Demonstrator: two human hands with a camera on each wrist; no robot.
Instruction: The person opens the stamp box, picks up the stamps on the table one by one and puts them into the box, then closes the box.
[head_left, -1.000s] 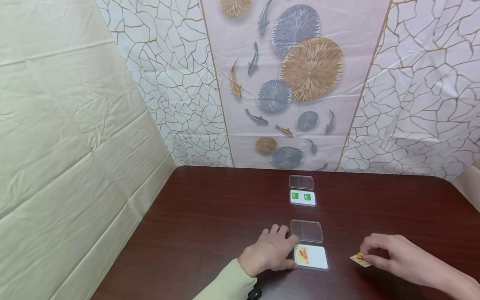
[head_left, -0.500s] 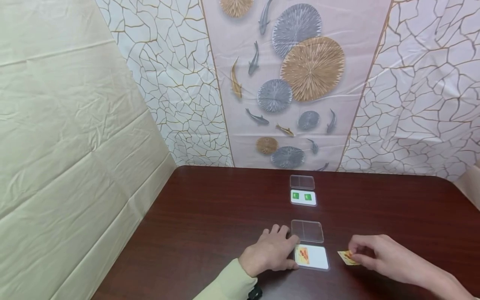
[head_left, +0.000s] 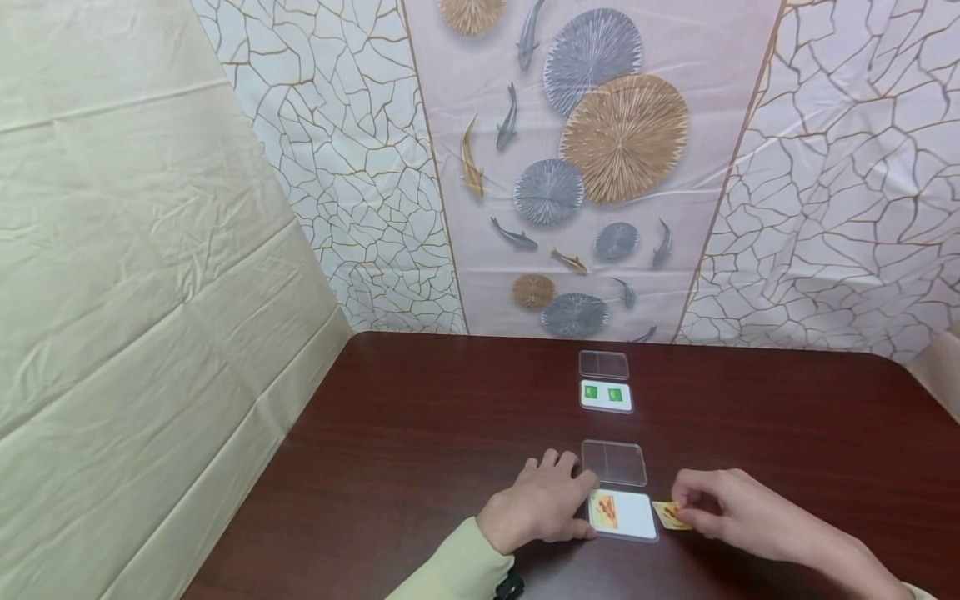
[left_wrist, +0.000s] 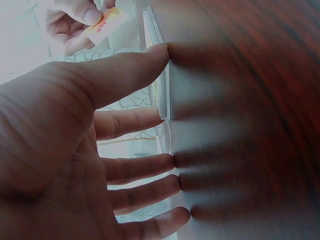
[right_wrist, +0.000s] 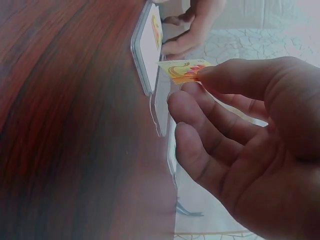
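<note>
In the head view my right hand [head_left: 735,510] pinches a yellow and red postage stamp [head_left: 670,515] between thumb and fingers, just right of the nearer case. The right wrist view shows the serrated edge of the stamp [right_wrist: 185,70], tilted toward the case. That clear plastic case [head_left: 634,515] lies opened flat, with a white insert and an orange stamp [head_left: 603,511] on its left half. My left hand [head_left: 534,508] rests spread on the table, thumb and index fingertips at the left corners of the case. Its fingers [left_wrist: 140,167] are fairly straight in the left wrist view.
Beyond the white insert lies the transparent lid [head_left: 613,462] of the nearer case. Farther back, a second opened case [head_left: 606,407] holds two green stamps [head_left: 615,394], with its clear lid [head_left: 603,364] behind. A patterned curtain [head_left: 360,208] hangs behind the dark wooden table [head_left: 420,417].
My right hand has moved left with the stamp, bringing it from well right of the nearer case to its right edge. The left hand and both cases have stayed in place.
</note>
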